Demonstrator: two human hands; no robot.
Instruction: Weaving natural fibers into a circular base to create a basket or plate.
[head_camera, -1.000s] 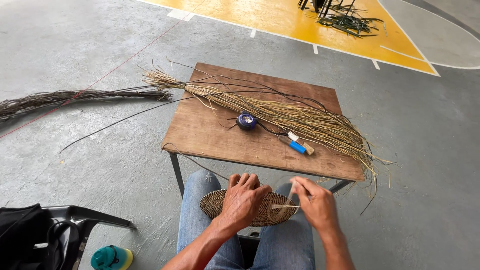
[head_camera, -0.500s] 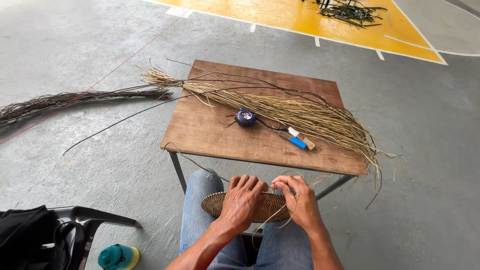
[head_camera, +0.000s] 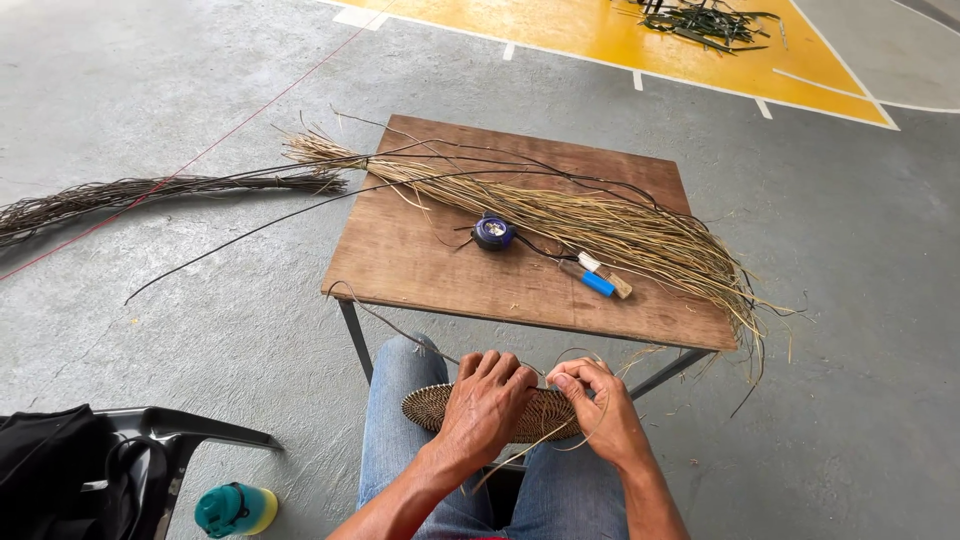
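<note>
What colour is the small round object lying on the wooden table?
Dark blue, with a paler centre; the round object shows in the head view.
</note>
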